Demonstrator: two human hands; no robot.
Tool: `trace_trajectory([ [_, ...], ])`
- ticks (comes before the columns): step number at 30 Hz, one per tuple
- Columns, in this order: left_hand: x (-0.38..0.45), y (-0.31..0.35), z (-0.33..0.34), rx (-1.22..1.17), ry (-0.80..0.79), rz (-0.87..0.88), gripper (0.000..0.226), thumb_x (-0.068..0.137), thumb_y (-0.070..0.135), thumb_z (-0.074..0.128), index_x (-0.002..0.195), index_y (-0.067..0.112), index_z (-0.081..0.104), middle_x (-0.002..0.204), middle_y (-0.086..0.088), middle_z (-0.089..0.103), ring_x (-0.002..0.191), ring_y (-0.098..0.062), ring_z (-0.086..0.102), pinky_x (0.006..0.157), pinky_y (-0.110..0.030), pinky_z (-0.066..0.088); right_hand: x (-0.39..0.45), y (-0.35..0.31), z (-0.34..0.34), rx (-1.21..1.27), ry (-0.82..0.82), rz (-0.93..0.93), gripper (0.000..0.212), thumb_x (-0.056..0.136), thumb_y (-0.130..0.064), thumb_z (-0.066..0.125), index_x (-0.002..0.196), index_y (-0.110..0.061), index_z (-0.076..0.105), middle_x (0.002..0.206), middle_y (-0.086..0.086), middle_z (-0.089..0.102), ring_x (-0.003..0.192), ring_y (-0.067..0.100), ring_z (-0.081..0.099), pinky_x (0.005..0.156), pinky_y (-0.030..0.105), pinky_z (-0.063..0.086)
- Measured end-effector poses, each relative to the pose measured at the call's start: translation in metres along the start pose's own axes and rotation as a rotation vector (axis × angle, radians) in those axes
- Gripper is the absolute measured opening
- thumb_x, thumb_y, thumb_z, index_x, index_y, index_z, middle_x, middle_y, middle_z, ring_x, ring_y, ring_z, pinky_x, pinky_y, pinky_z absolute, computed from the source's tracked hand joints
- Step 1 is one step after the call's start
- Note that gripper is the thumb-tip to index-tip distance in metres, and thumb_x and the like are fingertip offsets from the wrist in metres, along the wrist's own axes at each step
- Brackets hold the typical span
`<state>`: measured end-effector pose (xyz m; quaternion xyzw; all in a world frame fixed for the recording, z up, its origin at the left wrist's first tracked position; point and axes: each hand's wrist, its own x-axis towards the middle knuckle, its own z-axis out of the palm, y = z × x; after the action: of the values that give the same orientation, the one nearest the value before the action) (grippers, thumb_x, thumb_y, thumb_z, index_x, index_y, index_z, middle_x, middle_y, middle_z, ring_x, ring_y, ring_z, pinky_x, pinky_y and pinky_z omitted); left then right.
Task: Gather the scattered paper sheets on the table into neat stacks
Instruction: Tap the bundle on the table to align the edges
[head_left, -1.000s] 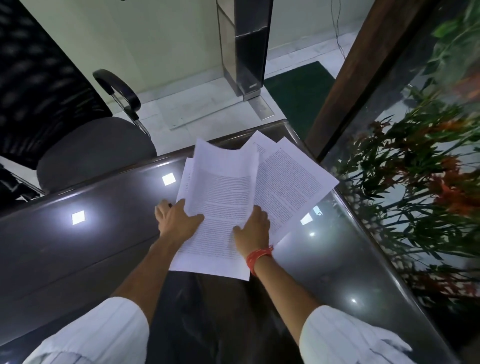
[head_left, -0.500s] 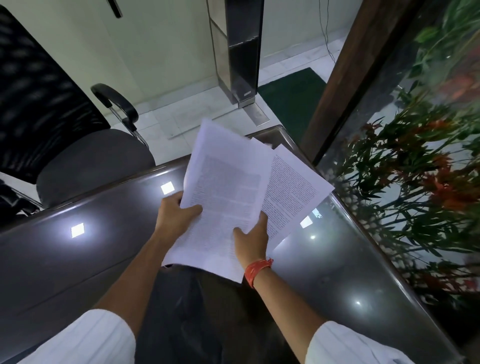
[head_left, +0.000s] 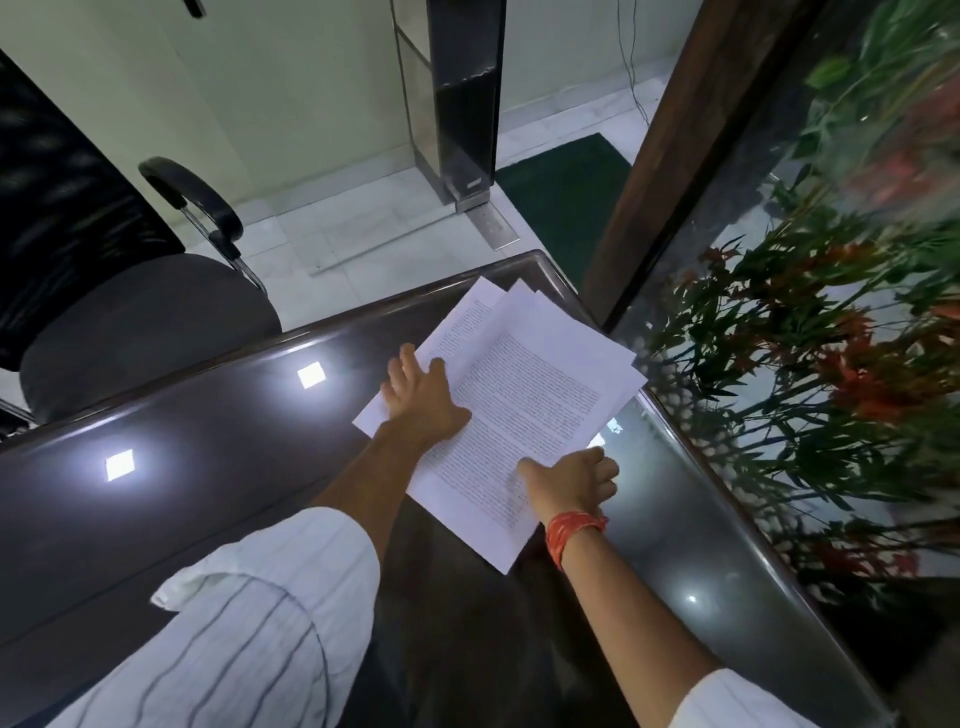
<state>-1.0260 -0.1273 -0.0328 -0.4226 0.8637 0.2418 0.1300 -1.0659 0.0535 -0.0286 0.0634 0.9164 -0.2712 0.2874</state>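
Observation:
Several white printed paper sheets lie in one loosely fanned pile near the far right corner of the dark glossy table. Corners of the lower sheets stick out at the far end and on the left. My left hand rests flat on the pile's left edge with its fingers spread. At the pile's near right edge is my right hand, wearing an orange wrist thread. Its thumb lies on the top sheet and its fingers curl round the edge.
A black office chair stands beyond the table's far left edge. A glass pane with plants behind it runs along the table's right side, next to a wooden post. Ceiling lights reflect on the tabletop.
The sheets I held lifted have come down onto the sheets at the right, forming one pile. My left hand has let go and flattened on the pile; both hands moved right.

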Motion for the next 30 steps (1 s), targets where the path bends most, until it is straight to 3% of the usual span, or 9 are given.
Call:
trace_trajectory([
  [2, 0.005, -0.005, 0.004, -0.076, 0.001, -0.040, 0.099, 0.077, 0.057, 0.074, 0.153, 0.024, 0.019, 0.164, -0.011, 0.000, 0.152, -0.035, 0.004, 0.121, -0.056, 0.015, 0.008, -0.003, -0.001, -0.009, 0.043, 0.013, 0.073, 0.072, -0.036, 0.077, 0.123, -0.008, 0.033, 0.123, 0.013, 0.035, 0.105, 0.022, 0.039, 0.081, 0.036, 0.048],
  [7, 0.004, -0.007, -0.006, -0.034, -0.019, -0.075, 0.108, 0.070, 0.059, 0.078, 0.151, 0.015, 0.022, 0.153, -0.011, 0.027, 0.140, -0.032, 0.033, 0.114, -0.056, 0.027, 0.007, -0.016, 0.012, 0.022, 0.032, 0.021, 0.069, 0.073, -0.026, 0.078, 0.122, -0.006, 0.033, 0.132, 0.017, 0.028, 0.099, 0.020, 0.034, 0.081, 0.033, 0.047],
  [10, -0.009, -0.002, -0.011, -0.043, -0.071, -0.097, 0.087, 0.076, 0.051, 0.075, 0.144, 0.014, 0.034, 0.142, -0.008, 0.042, 0.128, -0.029, 0.047, 0.111, -0.054, 0.027, 0.001, -0.013, 0.017, -0.018, 0.003, -0.037, 0.070, 0.074, -0.025, 0.079, 0.122, -0.009, 0.032, 0.132, 0.016, 0.028, 0.098, 0.020, 0.036, 0.078, 0.031, 0.047],
  [13, -0.035, -0.011, -0.009, -0.213, -0.096, -0.164, 0.045, 0.079, 0.044, 0.071, 0.112, 0.021, 0.050, 0.109, 0.003, 0.057, 0.103, -0.017, 0.053, 0.110, -0.052, 0.029, -0.004, -0.003, 0.013, -0.059, -0.049, -0.119, 0.076, 0.073, -0.023, 0.080, 0.128, -0.009, 0.029, 0.136, 0.015, 0.026, 0.108, 0.024, 0.039, 0.087, 0.037, 0.050],
  [16, -0.065, -0.033, -0.007, -0.541, -0.105, -0.232, 0.031, 0.064, 0.039, 0.075, 0.087, 0.020, 0.067, 0.088, 0.003, 0.070, 0.085, -0.019, 0.067, 0.098, -0.054, 0.049, -0.005, 0.019, 0.004, -0.052, -0.091, -0.243, 0.082, 0.067, -0.023, 0.080, 0.132, -0.013, 0.032, 0.136, 0.008, 0.028, 0.120, 0.028, 0.040, 0.093, 0.042, 0.051],
  [20, -0.114, -0.058, -0.011, -0.853, -0.164, -0.207, 0.019, 0.080, 0.002, 0.069, 0.099, 0.002, 0.071, 0.095, -0.009, 0.073, 0.077, -0.020, 0.070, 0.059, -0.025, 0.055, -0.016, 0.043, -0.008, 0.148, -0.234, -0.337, 0.078, 0.063, -0.028, 0.088, 0.125, -0.027, 0.039, 0.128, 0.002, 0.043, 0.118, 0.023, 0.047, 0.098, 0.040, 0.049],
  [24, -0.164, -0.083, -0.020, -0.985, -0.013, -0.200, 0.012, 0.083, -0.003, 0.066, 0.091, 0.005, 0.069, 0.087, -0.009, 0.068, 0.076, -0.024, 0.065, 0.061, -0.026, 0.055, -0.039, 0.041, -0.002, 0.350, -0.292, -0.336, 0.087, 0.055, -0.036, 0.092, 0.128, -0.024, 0.047, 0.128, 0.003, 0.052, 0.116, 0.021, 0.054, 0.099, 0.040, 0.050],
  [26, -0.190, -0.103, -0.028, -1.049, 0.055, -0.204, 0.014, 0.084, -0.006, 0.065, 0.082, 0.008, 0.067, 0.083, -0.008, 0.068, 0.075, -0.024, 0.065, 0.065, -0.030, 0.056, -0.064, 0.030, 0.001, 0.493, -0.335, -0.354, 0.079, 0.056, -0.030, 0.092, 0.124, -0.019, 0.052, 0.121, 0.004, 0.061, 0.110, 0.020, 0.062, 0.092, 0.033, 0.055],
  [30, -0.245, -0.143, -0.041, -1.144, 0.124, -0.163, 0.021, 0.080, -0.014, 0.067, 0.085, 0.006, 0.070, 0.077, 0.005, 0.076, 0.072, -0.013, 0.073, 0.064, -0.026, 0.057, -0.132, 0.006, -0.003, 0.606, -0.429, -0.473, 0.031, 0.082, 0.000, 0.071, 0.109, -0.011, 0.062, 0.096, -0.002, 0.070, 0.086, 0.013, 0.068, 0.063, 0.017, 0.054],
])
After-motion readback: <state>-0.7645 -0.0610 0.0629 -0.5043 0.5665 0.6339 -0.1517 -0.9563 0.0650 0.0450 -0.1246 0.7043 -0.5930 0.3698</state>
